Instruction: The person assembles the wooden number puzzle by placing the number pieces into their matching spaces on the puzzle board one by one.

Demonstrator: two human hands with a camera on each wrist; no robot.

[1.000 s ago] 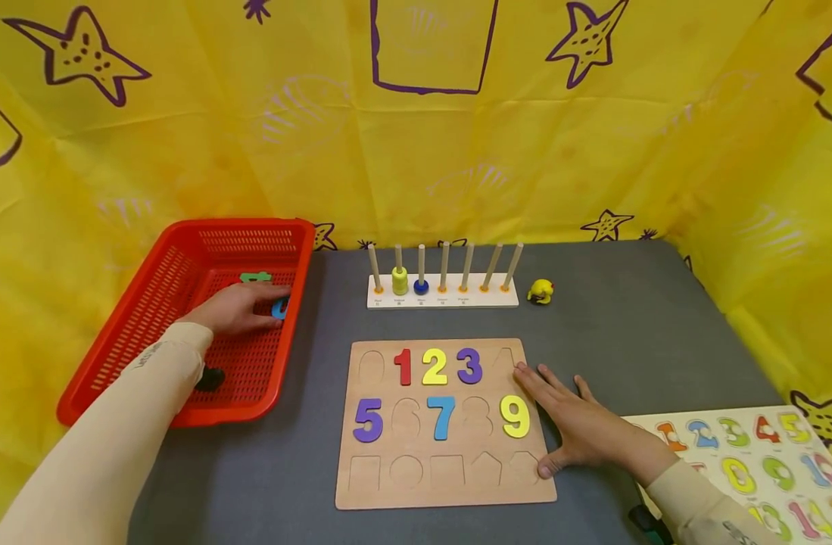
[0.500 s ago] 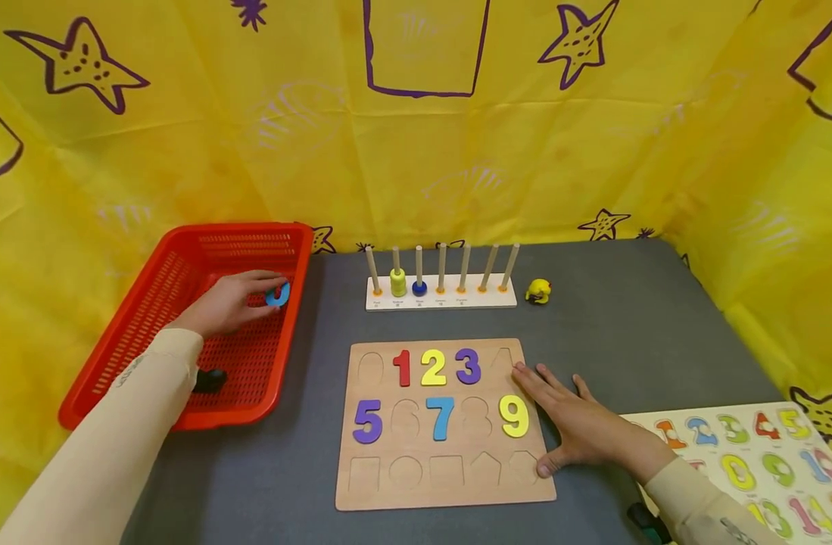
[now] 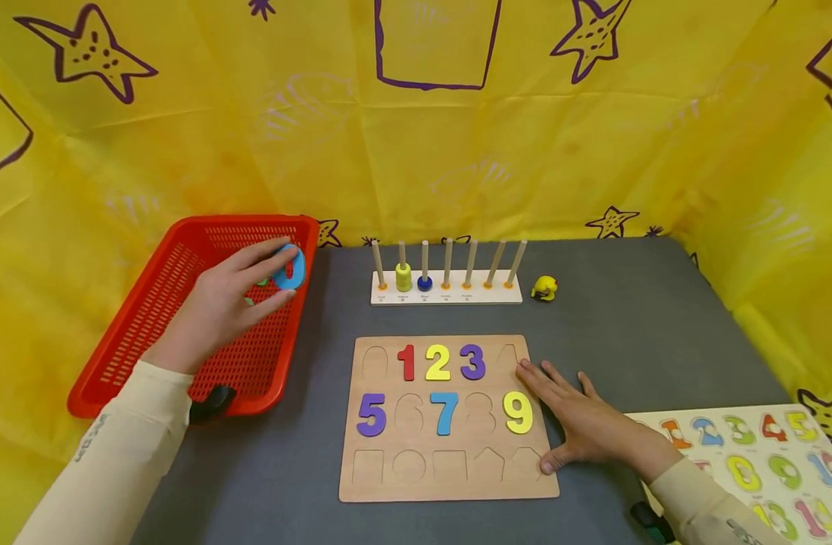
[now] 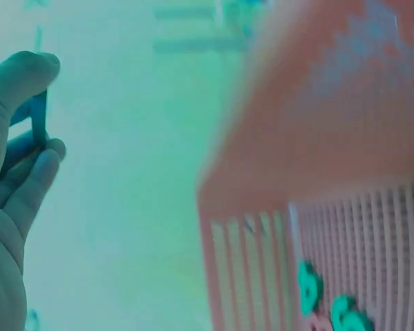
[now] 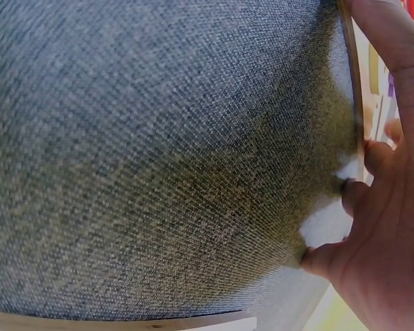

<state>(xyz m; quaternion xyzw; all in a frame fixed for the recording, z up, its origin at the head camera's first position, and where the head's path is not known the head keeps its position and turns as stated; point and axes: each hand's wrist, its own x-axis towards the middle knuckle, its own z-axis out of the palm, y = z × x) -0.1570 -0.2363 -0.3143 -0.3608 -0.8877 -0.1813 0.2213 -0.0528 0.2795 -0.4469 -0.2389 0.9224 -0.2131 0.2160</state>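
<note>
Between thumb and fingers, my left hand (image 3: pixel 218 299) pinches a blue number 0 (image 3: pixel 294 274) over the right side of the red basket (image 3: pixel 279 371). In the left wrist view the blue 0 (image 4: pixel 38 117) appears edge-on in the fingers. My right hand (image 3: pixel 589 424) rests with spread fingers on the right edge of the wooden number board (image 3: pixel 450 484). Seated in the board are a red 1 (image 3: pixel 406 362), a yellow 2 (image 3: pixel 437 363), a purple 3 (image 3: pixel 473 362), a purple 5 (image 3: pixel 371 415), a blue 7 (image 3: pixel 444 413) and a yellow 9 (image 3: pixel 518 412); its other recesses are bare.
Green pieces (image 4: pixel 348 316) lie in the basket. Behind the board stands a peg stacker (image 3: pixel 446 297) with yellow and blue rings, beside a small yellow toy (image 3: pixel 544 288). A second number board (image 3: pixel 749 446) lies at the right, partly under the right forearm. Yellow cloth (image 3: pixel 429 166) hangs behind the table.
The left hand has lifted the blue 0 up from inside the basket to near its right rim. The right hand has stayed on the board's edge.
</note>
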